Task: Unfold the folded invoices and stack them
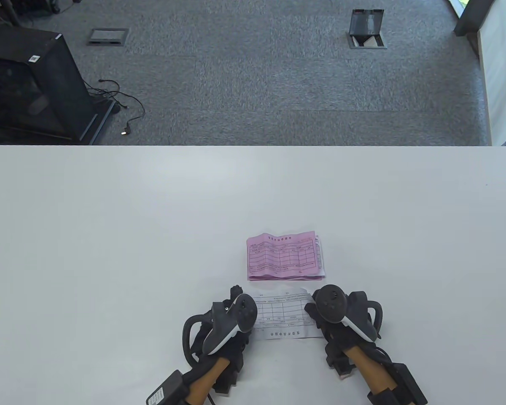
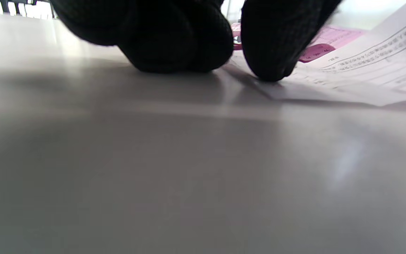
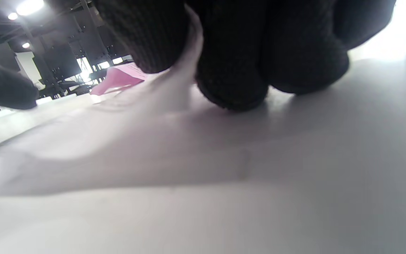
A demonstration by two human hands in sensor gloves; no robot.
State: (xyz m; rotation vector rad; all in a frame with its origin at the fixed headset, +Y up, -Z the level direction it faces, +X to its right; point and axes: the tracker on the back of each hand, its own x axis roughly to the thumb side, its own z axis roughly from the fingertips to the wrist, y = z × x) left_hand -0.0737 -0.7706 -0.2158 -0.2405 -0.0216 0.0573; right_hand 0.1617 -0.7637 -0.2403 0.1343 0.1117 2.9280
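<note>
A white invoice lies unfolded near the table's front edge, between my two hands. My left hand holds its left edge; in the left wrist view one fingertip presses on the white invoice, with the other fingers curled beside it. My right hand grips the right edge; in the right wrist view the white invoice rises between my fingers. A stack of pink invoices lies just beyond, also showing in the left wrist view and the right wrist view.
The white table spreads wide to the left, right and far side of the papers. Beyond its far edge is grey carpet with a black cabinet at the left.
</note>
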